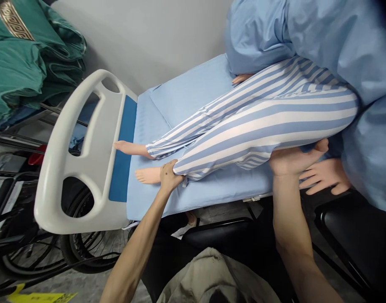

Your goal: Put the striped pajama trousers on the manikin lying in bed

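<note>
A manikin's legs in blue-and-white striped trousers lie along a bed with a light blue sheet. My left hand is wrapped round the near ankle, just at the trouser hem, beside the bare foot. Palm up, my right hand cups the near leg from beneath, around the knee or thigh. Its thumb shows, while the fingers are hidden under the leg. The far foot points toward the footboard. Close to my right wrist hangs a smooth hand that looks like the manikin's.
A grey-white footboard closes the bed's left end. Bulky blue fabric fills the upper right. Wheelchair wheels stand below the footboard, green cloth is piled at left, and a black chair sits at lower right.
</note>
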A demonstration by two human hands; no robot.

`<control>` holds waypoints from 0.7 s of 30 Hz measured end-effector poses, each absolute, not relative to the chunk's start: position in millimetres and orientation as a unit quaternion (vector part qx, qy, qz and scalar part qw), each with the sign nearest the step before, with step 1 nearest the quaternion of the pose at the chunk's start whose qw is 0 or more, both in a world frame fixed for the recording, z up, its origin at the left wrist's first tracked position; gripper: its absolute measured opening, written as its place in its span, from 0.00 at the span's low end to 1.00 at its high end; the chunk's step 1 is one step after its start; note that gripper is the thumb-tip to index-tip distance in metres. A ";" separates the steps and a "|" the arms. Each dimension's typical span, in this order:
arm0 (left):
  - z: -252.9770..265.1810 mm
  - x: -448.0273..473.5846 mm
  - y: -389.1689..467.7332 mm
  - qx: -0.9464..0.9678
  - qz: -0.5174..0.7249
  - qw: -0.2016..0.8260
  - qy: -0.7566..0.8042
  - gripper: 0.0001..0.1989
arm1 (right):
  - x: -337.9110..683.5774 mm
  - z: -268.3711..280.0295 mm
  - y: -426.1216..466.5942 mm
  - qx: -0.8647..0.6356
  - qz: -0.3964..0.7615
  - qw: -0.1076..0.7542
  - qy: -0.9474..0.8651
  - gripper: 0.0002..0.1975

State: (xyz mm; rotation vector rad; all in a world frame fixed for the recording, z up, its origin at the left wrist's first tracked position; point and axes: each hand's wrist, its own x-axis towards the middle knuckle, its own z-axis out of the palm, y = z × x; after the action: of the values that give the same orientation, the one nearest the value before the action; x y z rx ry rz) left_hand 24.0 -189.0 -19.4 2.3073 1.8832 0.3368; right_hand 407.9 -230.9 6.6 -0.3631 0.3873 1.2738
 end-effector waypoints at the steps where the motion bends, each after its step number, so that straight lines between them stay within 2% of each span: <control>1: -19.3 24.8 -189.3 0.767 0.116 0.069 0.627 0.16 | 407.6 6.7 -231.3 -0.165 0.586 0.772 0.180 0.19; 11: -9.6 20.1 -191.7 0.778 0.099 0.062 0.617 0.18 | 399.1 14.2 -232.3 -0.142 0.553 0.807 0.152 0.19; 17: -6.4 7.7 -194.2 0.800 0.091 0.053 0.591 0.21 | 391.9 4.0 -231.7 -0.220 0.545 0.787 0.188 0.20; 21: -3.8 -4.1 -195.8 0.798 0.078 0.041 0.596 0.23 | 390.4 -5.7 -231.6 -0.176 0.559 0.797 0.150 0.18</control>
State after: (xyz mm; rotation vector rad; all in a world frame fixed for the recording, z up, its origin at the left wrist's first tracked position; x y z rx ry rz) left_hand -4.1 -195.8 -3.8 2.4438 1.8236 0.2396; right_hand 390.4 -231.6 -5.7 -0.3786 0.3218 1.1995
